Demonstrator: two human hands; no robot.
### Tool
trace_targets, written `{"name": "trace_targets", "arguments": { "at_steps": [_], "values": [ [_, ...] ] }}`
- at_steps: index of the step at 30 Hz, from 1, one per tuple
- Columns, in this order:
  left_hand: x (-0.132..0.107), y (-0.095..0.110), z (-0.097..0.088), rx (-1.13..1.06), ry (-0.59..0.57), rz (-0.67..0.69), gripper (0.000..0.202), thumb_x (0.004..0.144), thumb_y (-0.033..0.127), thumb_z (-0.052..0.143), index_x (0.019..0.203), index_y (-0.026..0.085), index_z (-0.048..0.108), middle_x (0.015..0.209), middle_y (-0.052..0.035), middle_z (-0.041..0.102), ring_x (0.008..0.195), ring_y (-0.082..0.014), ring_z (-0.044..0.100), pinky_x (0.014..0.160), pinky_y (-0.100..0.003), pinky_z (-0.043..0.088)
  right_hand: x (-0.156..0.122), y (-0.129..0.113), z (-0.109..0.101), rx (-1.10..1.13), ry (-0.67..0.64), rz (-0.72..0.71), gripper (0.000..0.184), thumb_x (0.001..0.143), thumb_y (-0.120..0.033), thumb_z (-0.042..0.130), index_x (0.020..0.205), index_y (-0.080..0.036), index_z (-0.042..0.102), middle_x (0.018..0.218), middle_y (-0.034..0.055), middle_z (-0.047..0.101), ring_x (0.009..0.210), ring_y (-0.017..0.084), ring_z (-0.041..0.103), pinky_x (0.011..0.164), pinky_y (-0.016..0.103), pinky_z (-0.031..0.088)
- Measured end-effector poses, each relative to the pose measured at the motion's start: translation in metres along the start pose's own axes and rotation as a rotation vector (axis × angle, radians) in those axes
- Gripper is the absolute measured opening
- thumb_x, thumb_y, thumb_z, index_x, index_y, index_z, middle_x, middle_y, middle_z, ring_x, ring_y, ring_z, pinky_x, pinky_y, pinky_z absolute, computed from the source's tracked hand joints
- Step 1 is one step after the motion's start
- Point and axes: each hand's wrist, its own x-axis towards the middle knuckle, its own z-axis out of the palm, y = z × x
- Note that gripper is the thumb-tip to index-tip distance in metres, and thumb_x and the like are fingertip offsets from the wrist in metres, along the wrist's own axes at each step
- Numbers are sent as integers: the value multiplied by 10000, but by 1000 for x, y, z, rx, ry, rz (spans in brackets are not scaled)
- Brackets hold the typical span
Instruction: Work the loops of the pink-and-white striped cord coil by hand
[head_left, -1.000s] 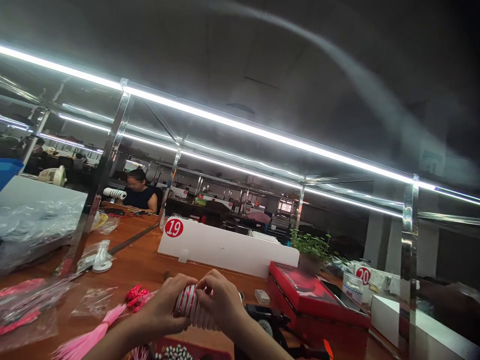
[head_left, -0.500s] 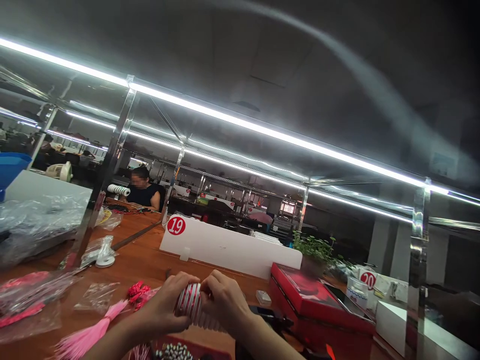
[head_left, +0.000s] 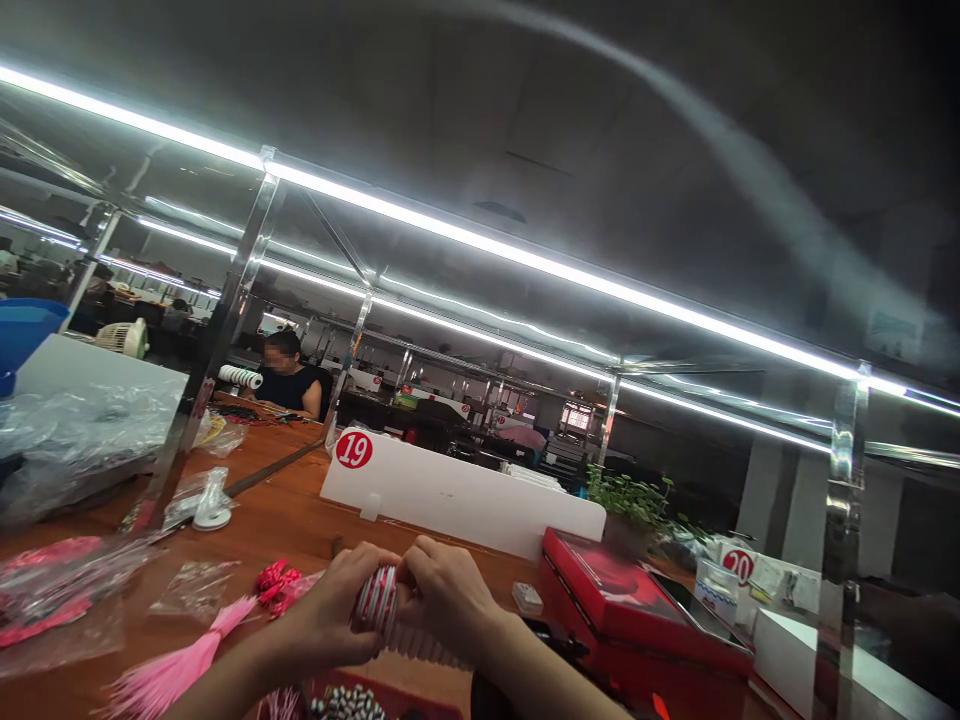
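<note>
Roll (head_left: 378, 600) in curled left grip (head_left: 334, 612)

White ribbed roll (head_left: 381, 598), red between its left ribs; slanting, partly hidden, in left hand (head_left: 339, 612), right hand (head_left: 448, 598) against it.

Ribbed roll (head_left: 377, 597): red-and-white stripes, rest plain whitish. Strand bundle (head_left: 172, 672): pale pink. Cord knot (head_left: 276, 588): bright pinkish red. Beads (head_left: 349, 704): black and white mixed. Table (head_left: 281, 515): orange-brown. Divider (head_left: 465, 492): plain white; red oval badge (head_left: 354, 449), white 19. Box (head_left: 600, 590): red, darker patch on top. Cup (head_left: 716, 588): white, blue patterned band. Plant (head_left: 624, 496): green. Bin (head_left: 28, 330): blue. Fan (head_left: 118, 338): cream.
</note>
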Motion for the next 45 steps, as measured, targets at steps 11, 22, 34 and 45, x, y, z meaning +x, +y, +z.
{"name": "trace_targets", "arguments": {
  "at_steps": [11,22,34,45],
  "values": [
    [1,2,-1,0,-22,-23,480,559,82,524,1020,213,496,972,-22,532,917,-219,477,787,-333,372,8,-2,-7,-26,-58,-34,65,669,-144,591,731,-161,589,742,32,642,618,171,584,471,262,289],
    [3,-15,7,12,25,32,488,535,54,507,985,241,513,970,-1,558,922,-210,497,794,-326,390,6,0,3,37,19,-19,67,714,-124,530,713,-156,589,727,40,629,609,176,587,494,250,340],
    [-37,-16,44,312,505,-2,244,834,267,484,1070,205,502,1123,-128,516,1074,-273,464,904,-446,340,-3,3,16,222,150,46,149,675,-65,564,736,-182,633,736,-3,637,638,131,598,564,193,395],
    [-31,13,59,504,618,-132,260,859,325,441,853,175,654,869,-140,657,806,-316,532,747,-489,342,-4,7,17,307,172,20,145,654,-51,566,713,-161,639,711,10,624,623,131,585,555,189,398]
  ]
}}
